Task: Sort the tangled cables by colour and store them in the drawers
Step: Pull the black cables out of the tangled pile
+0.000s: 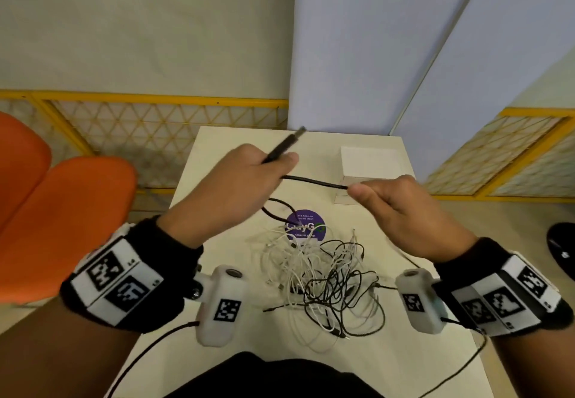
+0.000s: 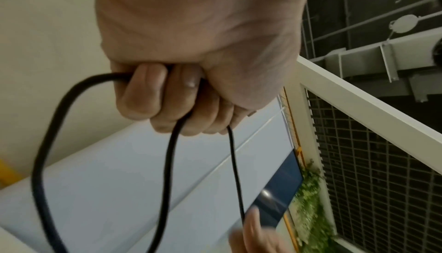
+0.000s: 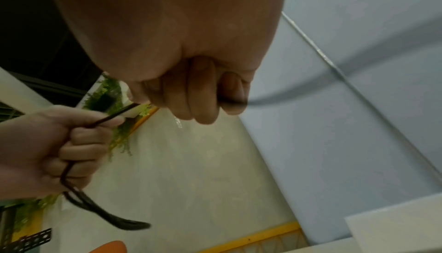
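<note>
A thick black cable [image 1: 314, 181] runs between both raised hands above the table. My left hand [image 1: 249, 176] grips it in a fist, and its plug end [image 1: 294, 137] sticks out up and to the right. In the left wrist view the cable [image 2: 167, 172] loops down from the curled fingers [image 2: 167, 102]. My right hand [image 1: 389, 198] pinches the cable's other stretch; the right wrist view shows its fingers [image 3: 203, 96] curled round the cable. A tangle of white and black cables [image 1: 320, 276] lies on the white table [image 1: 174, 335] below. The white drawer unit [image 1: 370, 164] stands at the far right.
A purple round sticker [image 1: 306, 226] lies on the table beyond the tangle. Orange chairs [image 1: 62, 211] stand to the left. A yellow mesh fence [image 1: 155, 123] and a pale blue panel [image 1: 357, 55] close off the far side. A black object [image 1: 560, 251] sits at the right edge.
</note>
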The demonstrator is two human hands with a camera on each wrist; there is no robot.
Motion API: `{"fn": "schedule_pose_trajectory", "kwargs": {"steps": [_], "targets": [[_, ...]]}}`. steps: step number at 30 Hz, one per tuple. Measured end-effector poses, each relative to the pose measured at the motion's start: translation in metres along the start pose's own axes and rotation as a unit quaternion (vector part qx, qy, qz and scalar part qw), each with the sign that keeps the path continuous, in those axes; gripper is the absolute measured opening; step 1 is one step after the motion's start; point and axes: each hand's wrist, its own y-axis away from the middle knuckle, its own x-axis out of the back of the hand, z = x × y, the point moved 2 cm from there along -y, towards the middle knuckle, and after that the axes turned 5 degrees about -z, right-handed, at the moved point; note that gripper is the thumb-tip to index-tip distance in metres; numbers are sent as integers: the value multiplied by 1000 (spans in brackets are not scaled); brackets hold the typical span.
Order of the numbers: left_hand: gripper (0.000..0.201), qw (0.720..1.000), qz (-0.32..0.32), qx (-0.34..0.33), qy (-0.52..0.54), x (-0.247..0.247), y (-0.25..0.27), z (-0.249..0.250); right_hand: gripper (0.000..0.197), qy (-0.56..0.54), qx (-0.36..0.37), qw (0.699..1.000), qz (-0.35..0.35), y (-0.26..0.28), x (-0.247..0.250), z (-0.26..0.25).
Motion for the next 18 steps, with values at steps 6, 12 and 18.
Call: {"fn": "schedule_pose_trajectory", "kwargs": {"steps": [6, 12, 18], "targets": [[39, 988, 111, 45, 100, 47, 4, -18, 54, 15, -109, 993, 32, 32, 10, 54], [40, 973, 161, 60, 154, 67, 7, -34, 89, -7, -262, 964, 32, 84, 12, 111], [49, 967, 167, 76, 179, 64, -2, -40, 80, -11, -367, 929, 45, 138, -8, 148]]}}
